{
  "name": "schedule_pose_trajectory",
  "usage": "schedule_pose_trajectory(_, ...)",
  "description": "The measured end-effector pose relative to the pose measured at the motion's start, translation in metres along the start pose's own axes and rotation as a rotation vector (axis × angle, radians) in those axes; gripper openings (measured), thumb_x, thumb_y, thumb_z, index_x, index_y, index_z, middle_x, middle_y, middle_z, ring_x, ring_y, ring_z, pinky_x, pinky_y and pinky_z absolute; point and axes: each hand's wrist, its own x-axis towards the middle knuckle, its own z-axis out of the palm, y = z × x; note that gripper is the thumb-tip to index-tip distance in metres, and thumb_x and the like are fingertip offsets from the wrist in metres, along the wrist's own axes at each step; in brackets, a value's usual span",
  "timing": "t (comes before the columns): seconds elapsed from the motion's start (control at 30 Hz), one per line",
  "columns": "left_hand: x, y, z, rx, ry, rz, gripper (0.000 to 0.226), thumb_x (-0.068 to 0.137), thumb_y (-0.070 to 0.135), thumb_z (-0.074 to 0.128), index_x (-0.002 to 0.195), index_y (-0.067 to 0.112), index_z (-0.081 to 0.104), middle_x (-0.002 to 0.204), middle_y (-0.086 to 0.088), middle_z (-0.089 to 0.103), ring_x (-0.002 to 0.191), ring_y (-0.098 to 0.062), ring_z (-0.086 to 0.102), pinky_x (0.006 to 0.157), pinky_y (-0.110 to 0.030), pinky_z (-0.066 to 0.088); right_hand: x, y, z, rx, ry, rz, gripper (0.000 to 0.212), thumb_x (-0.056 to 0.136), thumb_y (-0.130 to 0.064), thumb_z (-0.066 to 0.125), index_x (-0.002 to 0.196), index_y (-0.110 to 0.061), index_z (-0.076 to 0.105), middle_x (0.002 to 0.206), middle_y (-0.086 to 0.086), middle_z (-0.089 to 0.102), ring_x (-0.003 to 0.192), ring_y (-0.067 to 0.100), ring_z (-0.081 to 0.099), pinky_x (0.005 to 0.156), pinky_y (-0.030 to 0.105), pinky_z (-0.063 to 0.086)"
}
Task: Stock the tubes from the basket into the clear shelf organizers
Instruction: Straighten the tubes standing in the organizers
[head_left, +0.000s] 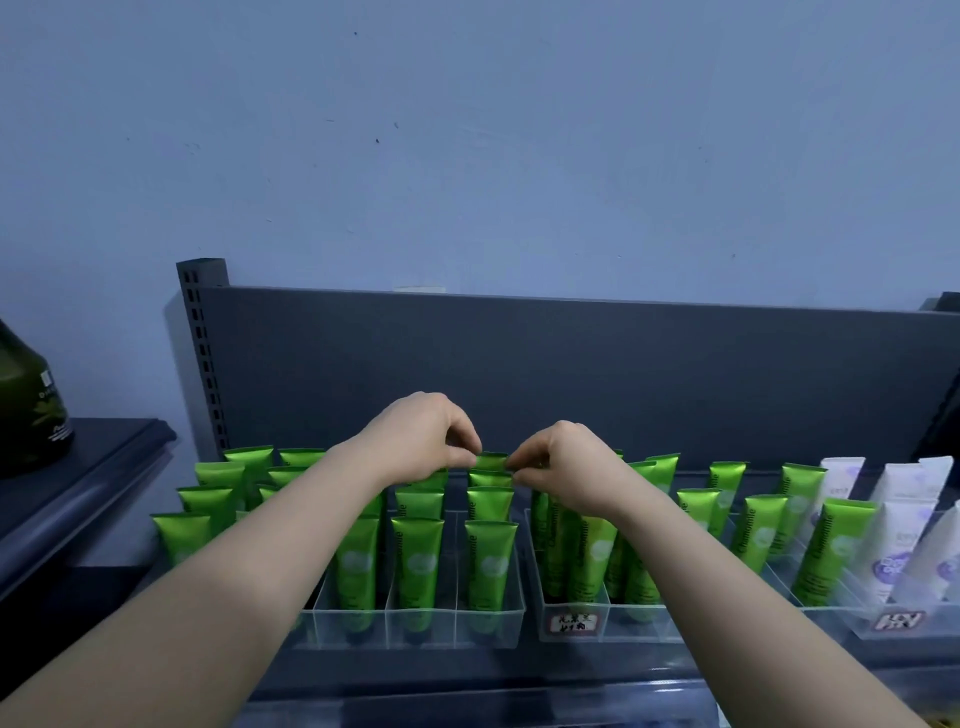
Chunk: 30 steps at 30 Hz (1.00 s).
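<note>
Fingers (464, 458) of left hand (421, 431) and right hand (563, 462) pinch a rear green tube (492, 460) in the clear organizer (415, 630).

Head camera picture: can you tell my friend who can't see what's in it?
A left hand and a right hand pinch the top of a green tube standing at the back of a row in a clear organizer. More green tubes stand upright around it, and white tubes stand at the far right.
</note>
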Motion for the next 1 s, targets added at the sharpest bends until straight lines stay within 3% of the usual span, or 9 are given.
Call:
schedule_pose_trajectory(0.23,-0.004,0.003,0.007,0.052,-0.027,-0.029,0.007,0.082,0.028,0.073,0.088,0.028,0.076,0.085,0.015,0.070,0.081,-0.002,0.062,0.079,-0.026,0.052,0.001,-0.002,0.008,0.038,0.038,0.009,0.010,0.080,-0.018,0.071,0.086,-0.024,0.075,0.084,-0.008,0.072,0.078,0.007,0.065,0.077,0.028,0.054)
schedule_pose_trajectory(0.57,-0.005,0.004,0.006,0.072,-0.014,-0.046,0.008,0.083,0.030,0.072,0.089,0.029,0.076,0.076,0.020,0.065,0.079,0.000,0.061,0.074,-0.023,0.049,0.000,-0.003,0.007,0.051,0.043,0.012,0.014,0.081,-0.018,0.070,0.092,-0.023,0.076,0.090,-0.008,0.073,0.083,0.007,0.066,0.081,0.029,0.054)
schedule_pose_trajectory(0.83,-0.002,0.012,-0.008,0.037,-0.006,-0.015,0.014,0.084,0.037,0.069,0.094,0.030,0.075,0.094,0.017,0.070,0.087,-0.003,0.062,0.079,-0.024,0.048,-0.030,0.007,-0.029,-0.009,0.124,0.107,0.021,0.085,-0.016,0.066,0.104,-0.022,0.074,0.101,-0.007,0.072,0.093,0.008,0.064,0.083,0.020,0.045)
schedule_pose_trajectory(1.0,0.003,0.037,-0.003,-0.012,0.003,0.080,0.016,0.084,0.037,0.069,0.098,0.031,0.074,0.098,0.016,0.070,0.091,-0.003,0.063,0.087,-0.027,0.050,-0.058,0.028,-0.048,-0.121,0.128,0.156,0.019,0.082,-0.022,0.070,0.100,-0.027,0.074,0.102,-0.011,0.072,0.102,0.010,0.062,0.095,0.030,0.046)
